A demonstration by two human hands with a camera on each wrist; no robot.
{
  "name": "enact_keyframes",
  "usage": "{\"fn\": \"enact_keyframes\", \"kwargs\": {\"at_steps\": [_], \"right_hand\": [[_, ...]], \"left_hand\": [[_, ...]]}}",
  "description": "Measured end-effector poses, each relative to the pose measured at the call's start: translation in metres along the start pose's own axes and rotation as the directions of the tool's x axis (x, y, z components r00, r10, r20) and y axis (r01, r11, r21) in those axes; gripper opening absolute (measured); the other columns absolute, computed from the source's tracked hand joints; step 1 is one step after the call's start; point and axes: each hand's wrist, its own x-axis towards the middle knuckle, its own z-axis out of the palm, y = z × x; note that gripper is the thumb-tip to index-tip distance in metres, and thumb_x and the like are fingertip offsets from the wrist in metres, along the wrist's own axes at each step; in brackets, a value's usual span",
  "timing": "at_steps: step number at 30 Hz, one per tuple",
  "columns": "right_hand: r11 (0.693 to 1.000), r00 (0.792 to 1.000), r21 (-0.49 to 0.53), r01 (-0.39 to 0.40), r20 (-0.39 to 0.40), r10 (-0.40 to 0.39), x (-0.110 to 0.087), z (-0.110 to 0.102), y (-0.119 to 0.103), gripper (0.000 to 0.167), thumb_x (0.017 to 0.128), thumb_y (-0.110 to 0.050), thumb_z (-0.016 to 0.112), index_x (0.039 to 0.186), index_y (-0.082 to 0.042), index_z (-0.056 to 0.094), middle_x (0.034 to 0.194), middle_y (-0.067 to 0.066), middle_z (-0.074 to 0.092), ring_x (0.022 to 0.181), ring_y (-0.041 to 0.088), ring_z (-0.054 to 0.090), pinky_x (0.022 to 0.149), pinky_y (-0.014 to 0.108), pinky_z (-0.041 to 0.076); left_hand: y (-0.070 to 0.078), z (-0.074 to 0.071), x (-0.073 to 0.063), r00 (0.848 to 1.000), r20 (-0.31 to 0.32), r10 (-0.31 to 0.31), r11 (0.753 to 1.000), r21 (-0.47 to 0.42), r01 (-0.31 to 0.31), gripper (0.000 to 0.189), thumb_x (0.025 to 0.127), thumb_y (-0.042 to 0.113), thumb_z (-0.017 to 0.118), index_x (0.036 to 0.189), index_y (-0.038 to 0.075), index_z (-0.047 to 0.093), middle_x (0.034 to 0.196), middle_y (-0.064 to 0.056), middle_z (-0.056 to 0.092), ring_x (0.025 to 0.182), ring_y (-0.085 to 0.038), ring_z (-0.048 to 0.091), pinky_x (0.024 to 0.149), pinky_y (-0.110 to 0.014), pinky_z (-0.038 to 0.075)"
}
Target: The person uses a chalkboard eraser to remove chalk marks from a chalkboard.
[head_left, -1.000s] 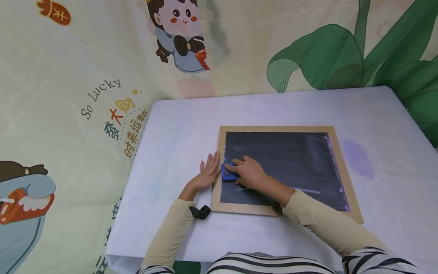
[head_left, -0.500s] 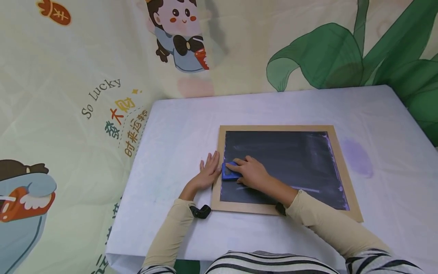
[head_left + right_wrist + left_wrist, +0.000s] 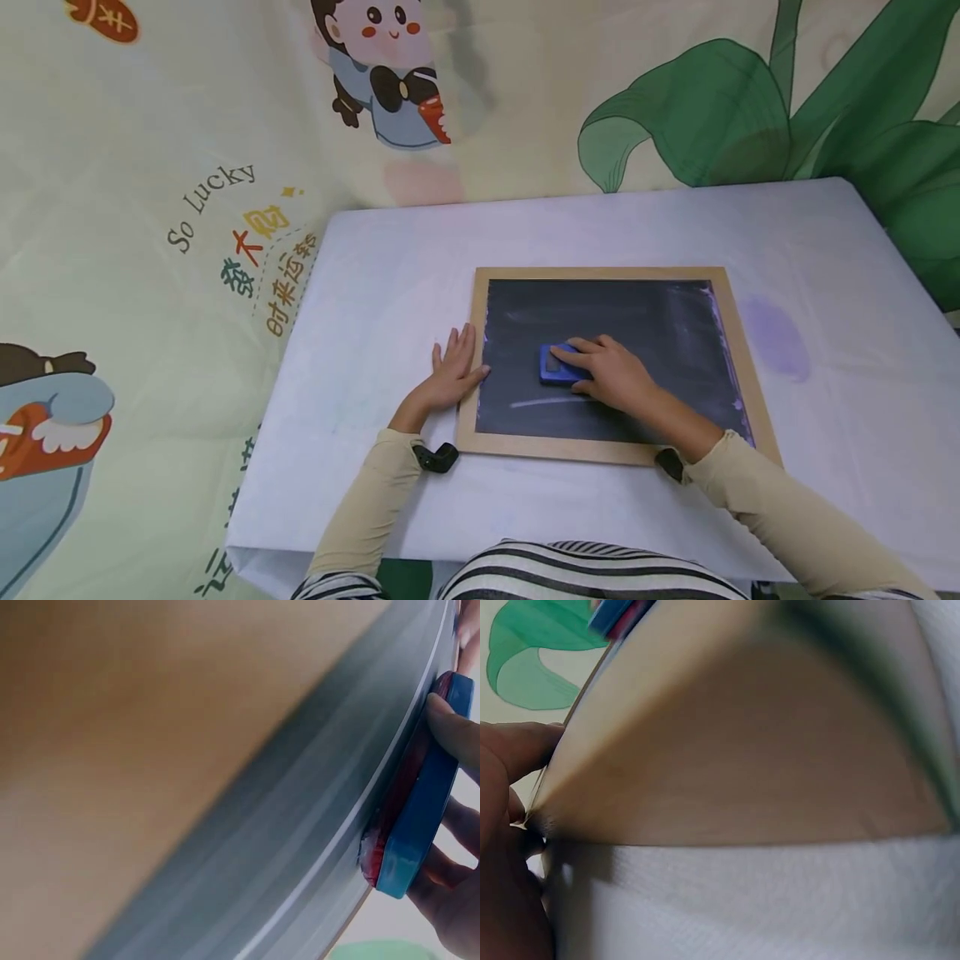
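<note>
Head cam: left hand (image 3: 452, 375), fingers pretty straight, touches tan wooden frame (image 3: 555, 447)
Right wrist: right hand (image 3: 617, 377) pinches blue rectangular eraser (image 3: 427, 802); red underside (image 3: 403, 780) head cam misses

The right hand (image 3: 456, 904) grips a blue eraser (image 3: 421, 806) with a reddish underside against the dark board (image 3: 247, 847), one fingertip (image 3: 452, 729) overlapping the eraser's side. Pale streaks (image 3: 302, 883) cross the board left of the eraser, and farther left of it spreads a blurred tan frame (image 3: 135, 750). Above the eraser the left hand (image 3: 470, 634) partly shows; below it, a pale green patch (image 3: 386, 951).
</note>
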Motion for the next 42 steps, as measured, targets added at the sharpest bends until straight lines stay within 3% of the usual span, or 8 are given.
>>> {"fn": "enact_keyframes", "kwargs": {"at_steps": [9, 18, 28, 36, 42], "right_hand": [[0.993, 0.995, 0.064, -0.096, -0.01, 0.097, -0.049, -0.013, 0.056, 0.063, 0.078, -0.022, 0.071, 0.135, -0.015, 0.046, 0.135, 0.02, 0.046, 0.106, 0.039, 0.047, 0.075, 0.05, 0.046], [0.983, 0.983, 0.085, -0.162, -0.073, 0.168, -0.092, -0.021, 0.099, 0.066, 0.073, -0.018, 0.074, 0.134, -0.013, 0.048, 0.13, 0.027, 0.047, 0.102, 0.044, 0.045, 0.074, 0.054, 0.044], [0.977, 0.975, 0.066, -0.201, -0.083, 0.206, -0.099, -0.018, 0.101, 0.066, 0.074, -0.016, 0.073, 0.134, -0.015, 0.047, 0.131, 0.026, 0.046, 0.103, 0.043, 0.043, 0.073, 0.054, 0.044], [0.985, 0.983, 0.033, -0.168, -0.072, 0.17, -0.11, -0.02, 0.093, 0.066, 0.072, -0.017, 0.074, 0.133, -0.015, 0.048, 0.129, 0.026, 0.049, 0.1, 0.042, 0.046, 0.07, 0.05, 0.045], [0.991, 0.983, 0.027, -0.135, -0.12, 0.137, -0.129, -0.013, 0.082, 0.067, 0.07, -0.017, 0.076, 0.132, -0.019, 0.05, 0.125, 0.024, 0.052, 0.097, 0.039, 0.047, 0.068, 0.048, 0.045]], "left_hand": [[-0.002, 0.002, 0.001, 1.0, 0.003, 0.007, 1.0, -0.009, -0.007, 0.077, 0.097, 0.033, 0.04, 0.145, 0.005, -0.013, 0.153, -0.014, -0.012, 0.139, -0.029, -0.02, 0.104, -0.054, -0.018], [0.0, 0.001, 0.001, 1.0, -0.004, 0.012, 1.0, -0.011, -0.012, 0.077, 0.097, 0.032, 0.04, 0.144, 0.003, -0.012, 0.153, -0.014, -0.011, 0.138, -0.03, -0.02, 0.104, -0.054, -0.018], [0.0, 0.002, 0.003, 1.0, -0.006, 0.01, 1.0, -0.001, -0.01, 0.077, 0.096, 0.032, 0.04, 0.145, 0.003, -0.012, 0.153, -0.015, -0.011, 0.138, -0.031, -0.02, 0.104, -0.055, -0.018], [-0.002, 0.003, 0.003, 1.0, 0.01, 0.023, 1.0, -0.011, -0.023, 0.076, 0.097, 0.033, 0.038, 0.144, 0.004, -0.014, 0.153, -0.014, -0.013, 0.138, -0.031, -0.021, 0.103, -0.055, -0.019], [-0.002, 0.002, 0.003, 1.0, 0.003, 0.027, 1.0, -0.006, -0.027, 0.075, 0.097, 0.032, 0.038, 0.144, 0.003, -0.013, 0.153, -0.014, -0.012, 0.138, -0.031, -0.021, 0.103, -0.056, -0.019]]}}
